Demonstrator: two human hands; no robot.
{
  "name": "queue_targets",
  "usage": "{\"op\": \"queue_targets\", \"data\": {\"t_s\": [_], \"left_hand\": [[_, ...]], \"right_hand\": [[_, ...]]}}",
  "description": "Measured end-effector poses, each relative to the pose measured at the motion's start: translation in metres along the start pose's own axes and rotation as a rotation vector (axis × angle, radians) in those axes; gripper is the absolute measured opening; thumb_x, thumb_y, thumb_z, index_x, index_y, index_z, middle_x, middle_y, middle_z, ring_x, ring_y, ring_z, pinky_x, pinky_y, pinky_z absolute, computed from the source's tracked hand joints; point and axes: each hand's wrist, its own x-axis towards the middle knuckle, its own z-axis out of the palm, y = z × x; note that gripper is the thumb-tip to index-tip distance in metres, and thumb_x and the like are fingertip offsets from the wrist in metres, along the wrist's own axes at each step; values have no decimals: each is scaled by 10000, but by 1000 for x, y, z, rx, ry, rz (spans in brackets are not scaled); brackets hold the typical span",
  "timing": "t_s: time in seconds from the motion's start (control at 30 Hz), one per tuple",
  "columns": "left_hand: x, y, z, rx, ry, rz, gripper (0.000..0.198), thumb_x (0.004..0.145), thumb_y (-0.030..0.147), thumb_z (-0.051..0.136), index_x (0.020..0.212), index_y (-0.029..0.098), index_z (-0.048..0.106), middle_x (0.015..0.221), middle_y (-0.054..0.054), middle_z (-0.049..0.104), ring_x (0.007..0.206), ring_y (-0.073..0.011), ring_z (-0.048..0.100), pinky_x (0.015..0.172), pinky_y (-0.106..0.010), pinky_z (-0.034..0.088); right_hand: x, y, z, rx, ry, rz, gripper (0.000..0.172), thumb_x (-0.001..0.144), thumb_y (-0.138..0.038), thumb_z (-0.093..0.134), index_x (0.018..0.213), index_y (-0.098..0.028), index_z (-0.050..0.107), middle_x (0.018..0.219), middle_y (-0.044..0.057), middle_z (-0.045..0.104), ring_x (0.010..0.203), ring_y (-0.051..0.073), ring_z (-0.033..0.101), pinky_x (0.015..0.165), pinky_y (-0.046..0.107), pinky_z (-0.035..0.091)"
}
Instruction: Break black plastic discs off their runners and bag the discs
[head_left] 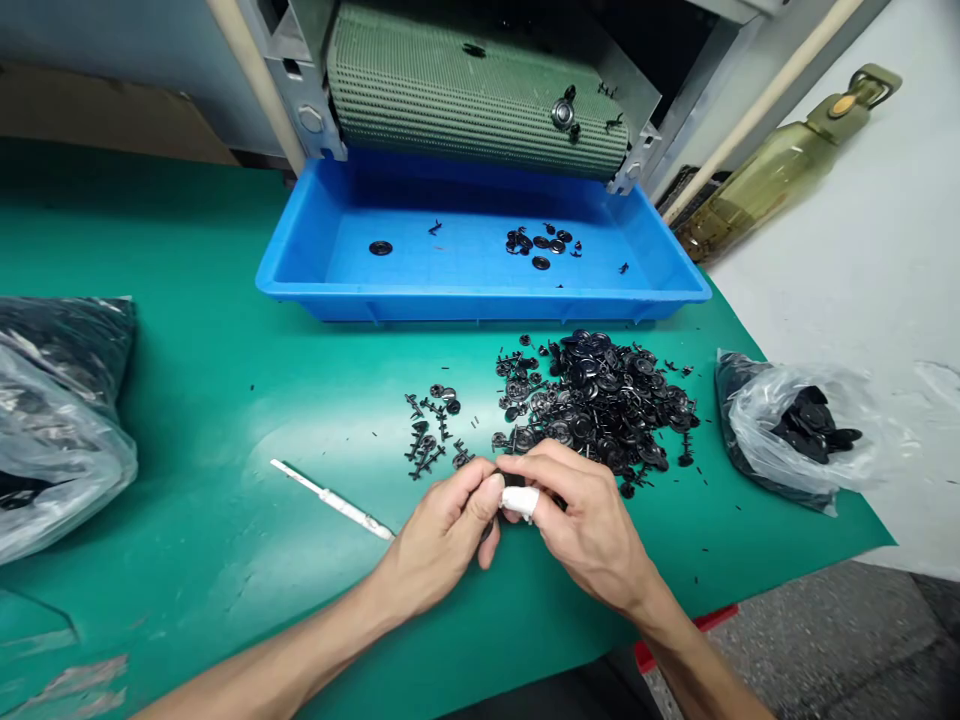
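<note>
My left hand (pixel 442 530) and my right hand (pixel 581 520) meet over the green mat (pixel 225 400), fingers pinched together on a small black plastic part (pixel 512 481) between them. White tape wraps my right thumb tip. Just beyond the hands lies a heap of black round plastic parts (pixel 600 400). To its left sits a smaller scatter of black sprue pieces (pixel 431 435).
A blue tray (pixel 480 290) with a few black parts stands under a green conveyor belt (pixel 472 90). A white-handled blade (pixel 334 500) lies left of my hands. Plastic bags of black parts sit at far left (pixel 52 420) and right (pixel 802 425). An olive bottle (pixel 787 155) lies beyond.
</note>
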Motion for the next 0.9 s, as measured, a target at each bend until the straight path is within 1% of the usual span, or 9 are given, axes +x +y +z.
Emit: {"op": "queue_targets", "data": {"t_s": [0.07, 0.17, 0.23, 0.37, 0.5, 0.6, 0.73, 0.83, 0.9], "left_hand": [[0, -1, 0, -14, 12, -7, 386, 959, 487, 408, 733, 191, 507, 517, 47, 495, 422, -86, 428, 481, -221, 324], [1, -1, -1, -55, -10, -28, 404, 952, 487, 432, 698, 183, 513, 485, 49, 481, 396, -77, 406, 464, -216, 312], [2, 0, -2, -105, -16, -48, 398, 947, 484, 451, 707, 177, 534, 441, 50, 471, 391, -77, 395, 443, -206, 287], [3, 1, -7, -333, 22, -86, 303, 922, 468, 522, 884, 175, 586, 568, 26, 571, 380, -55, 411, 385, -182, 221], [4, 4, -11, -555, 46, -114, 336, 906, 391, 577, 1188, 213, 529, 652, 16, 625, 377, -52, 453, 365, -157, 220], [5, 6, -13, -656, 65, -129, 261, 924, 397, 539, 1121, 225, 534, 626, 22, 618, 357, -48, 420, 341, -141, 213], [5, 6, -14, -693, 68, -71, 246, 915, 453, 543, 870, 212, 529, 664, 33, 608, 349, -24, 391, 318, -121, 190], [5, 5, -13, -637, 28, -104, 298, 908, 405, 575, 743, 162, 527, 694, 21, 606, 333, 0, 380, 308, -126, 192], [6, 4, -13, -602, 12, -122, 194, 891, 349, 615, 838, 165, 582, 759, 0, 638, 354, -11, 424, 306, -134, 207]], "right_hand": [[3, 1, 2, -68, 8, -48, 285, 871, -118, 470, 1019, -215, 693, 826, 13, 626, 709, 126, 585, 645, 249, 462], [9, 6, 3, -51, -20, 44, 234, 916, -179, 455, 945, -195, 687, 643, -25, 578, 551, 104, 532, 540, 224, 415], [13, 8, -2, -130, -30, 57, 251, 939, -193, 417, 953, -197, 667, 601, -33, 565, 528, 106, 525, 541, 224, 414], [24, 6, -20, -641, -5, -26, 308, 915, -147, 389, 1116, -194, 618, 923, 62, 621, 738, 166, 577, 639, 276, 424], [37, -4, -26, -1016, -247, 60, 306, 887, -108, 386, 1078, -187, 613, 954, 76, 560, 639, 158, 518, 519, 271, 310], [42, -7, -28, -970, -262, 65, 261, 850, -68, 391, 996, -174, 579, 937, 62, 534, 635, 145, 483, 539, 268, 308], [37, 1, -32, -797, -207, -28, 223, 819, -35, 373, 883, -184, 526, 911, 39, 525, 684, 148, 480, 617, 274, 352], [31, 7, -34, -738, -192, -74, 281, 815, -17, 367, 961, -177, 546, 909, 44, 557, 762, 168, 522, 679, 285, 380], [30, 10, -37, -716, -191, -93, 345, 809, -8, 386, 1050, -181, 564, 959, 51, 586, 826, 177, 551, 720, 290, 395]]}}
